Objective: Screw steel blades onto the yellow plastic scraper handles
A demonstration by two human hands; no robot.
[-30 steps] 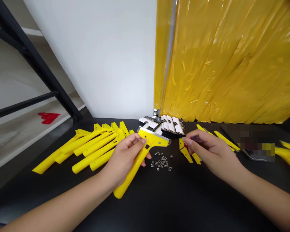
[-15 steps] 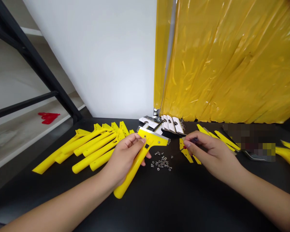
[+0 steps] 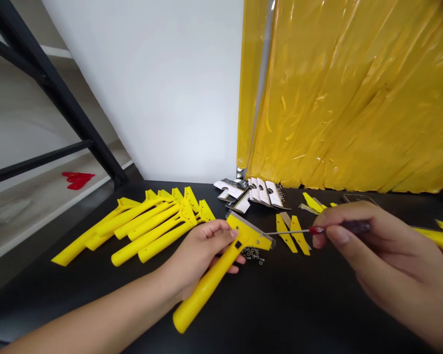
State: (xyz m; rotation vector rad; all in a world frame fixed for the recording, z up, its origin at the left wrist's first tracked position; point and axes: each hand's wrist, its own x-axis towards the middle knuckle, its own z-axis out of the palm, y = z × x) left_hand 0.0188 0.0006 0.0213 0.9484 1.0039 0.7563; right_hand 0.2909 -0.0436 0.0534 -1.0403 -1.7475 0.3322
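Observation:
My left hand (image 3: 206,253) grips a yellow scraper (image 3: 210,280) near its head, thumb on the front and fingers behind. The scraper's handle slants down to the left, and a metal strip runs along its top edge. Between thumb and fingers, my right hand (image 3: 376,255) holds a screwdriver (image 3: 317,230) with a red and dark handle. Its thin shaft points left, with the tip at the scraper's head near the metal strip. Small screws and nuts (image 3: 256,254) lie on the black table behind the scraper, partly hidden by it.
Several yellow handles (image 3: 151,221) lie in a row at the left. Yellow plates (image 3: 299,236) and printed cards (image 3: 266,192) lie behind and right of the scraper. More yellow parts (image 3: 437,238) are at the right edge. A red object (image 3: 78,180) sits on the left shelf.
The scraper in my left hand has moved slightly right and down. My right hand has come nearer the camera, turning so the screwdriver's shaft shows and reaches the scraper's head.

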